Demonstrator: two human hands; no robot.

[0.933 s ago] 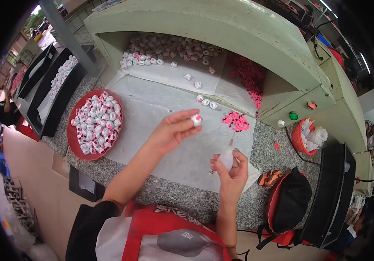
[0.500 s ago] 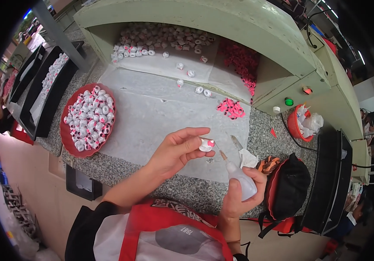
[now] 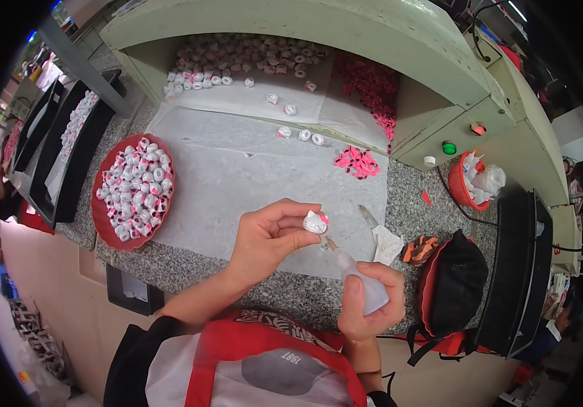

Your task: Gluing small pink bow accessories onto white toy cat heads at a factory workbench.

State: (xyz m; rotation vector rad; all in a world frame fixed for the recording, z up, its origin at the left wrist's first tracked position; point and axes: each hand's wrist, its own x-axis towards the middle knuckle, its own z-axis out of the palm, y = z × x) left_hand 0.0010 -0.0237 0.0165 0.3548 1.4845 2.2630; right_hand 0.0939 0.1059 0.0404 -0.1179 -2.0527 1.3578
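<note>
Between the thumb and fingers of my left hand (image 3: 264, 241) is a small white cat-head figure (image 3: 315, 222) with a pink bow, its drawn face turned up. My right hand (image 3: 373, 302) grips a translucent squeeze bottle (image 3: 366, 288) with a narrow tip. That tip points up and left, at the lower edge of the figure; whether it touches, I cannot tell. Beneath both hands lies a white sheet (image 3: 217, 183) on the granite worktop. A small heap of pink pieces (image 3: 357, 163) and several loose white heads (image 3: 305, 136) rest farther back on it.
A red scalloped bowl (image 3: 96, 203) full of white-and-pink heads stands at the left. At the back, a pale green open-fronted cabinet (image 3: 305, 20) shelters more heads and pink pieces. To the right are a knife (image 3: 367, 216), crumpled tissue (image 3: 388, 244), a red basket (image 3: 464, 193) and a black bag (image 3: 458, 285).
My left hand has turned the figure so that its face shows. The right hand has brought the bottle slightly left, its tip nearer the figure's lower edge. The view has shifted slightly.
</note>
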